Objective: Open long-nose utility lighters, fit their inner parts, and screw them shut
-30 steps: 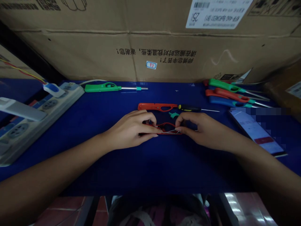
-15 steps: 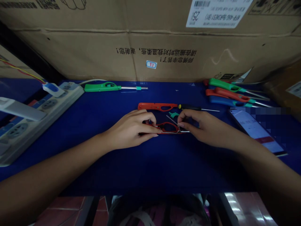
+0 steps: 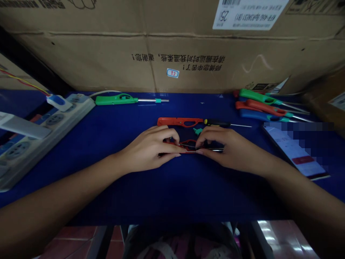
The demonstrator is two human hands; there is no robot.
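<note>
Clasping the red shell (image 3: 192,140) at centre frame in the left hand (image 3: 156,148); pinching a thin rod (image 3: 189,146) over it in the right hand (image 3: 226,144). Looks partway done: tube (image 3: 218,149) at the shell's end, red cover (image 3: 171,122) and green part (image 3: 198,131) loose above, apparently unfitted.

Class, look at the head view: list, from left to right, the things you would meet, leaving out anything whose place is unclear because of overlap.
Power strip → left hand → right hand → phone.
</note>
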